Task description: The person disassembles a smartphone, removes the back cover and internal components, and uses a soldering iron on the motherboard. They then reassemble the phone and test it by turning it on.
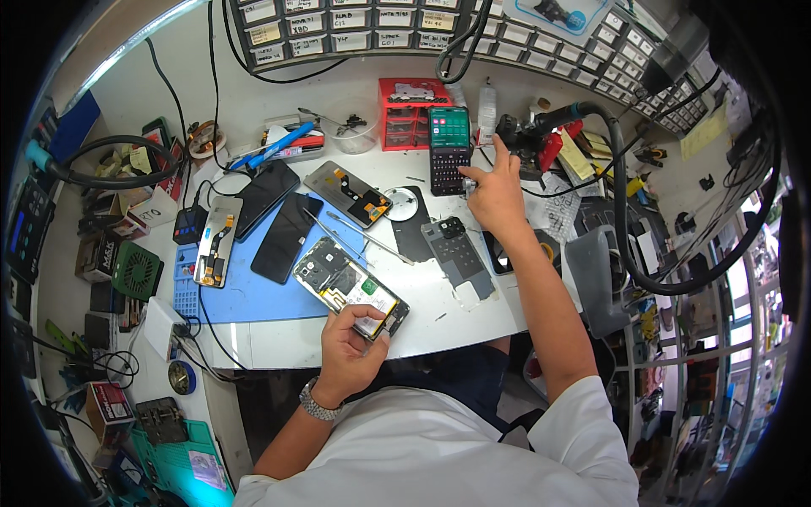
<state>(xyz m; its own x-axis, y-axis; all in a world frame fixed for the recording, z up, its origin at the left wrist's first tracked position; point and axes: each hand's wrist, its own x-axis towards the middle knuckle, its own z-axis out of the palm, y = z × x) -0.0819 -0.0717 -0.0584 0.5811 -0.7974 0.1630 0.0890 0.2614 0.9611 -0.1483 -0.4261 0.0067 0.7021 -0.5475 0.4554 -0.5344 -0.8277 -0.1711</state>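
Opened phone (pixel 345 275) at the table (pixel 270 346) edge, gripped by the left hand (pixel 353 355); right hand (pixel 498 198), fingers spread, seemingly operating a keyboard device (pixel 449 159). Another press would call for careful aim.

At centre, the opened phone (pixel 351 289) shows dark plastic; a black phone (pixel 285 237) left of it looks glossy, the blue mat (pixel 258 302) matt. Below, the watch band (pixel 317 403) is shiny metal, the shirt (pixel 439 456) matt cloth; upper centre, the drawer box (pixel 405 127) is smooth plastic.
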